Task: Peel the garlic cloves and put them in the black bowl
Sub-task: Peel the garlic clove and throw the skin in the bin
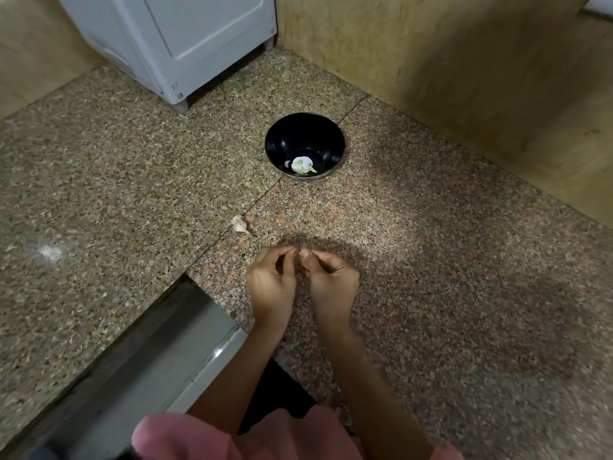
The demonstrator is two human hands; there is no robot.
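hands (271, 287) (331, 283) pinch a clove (300, 254); glossy round black bowl (298, 137), speckled granite (431, 260)

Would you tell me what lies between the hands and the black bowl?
Head view: only bare granite floor lies between left hand, right hand and black bowl; one unpeeled garlic clove sits off left.

No legible text, label, brand, number or sign on any item in view, whether near the fingers (300, 252) or further from them.

A pink short-sleeved top (185, 436) is worn, forearms (238, 370) bare.
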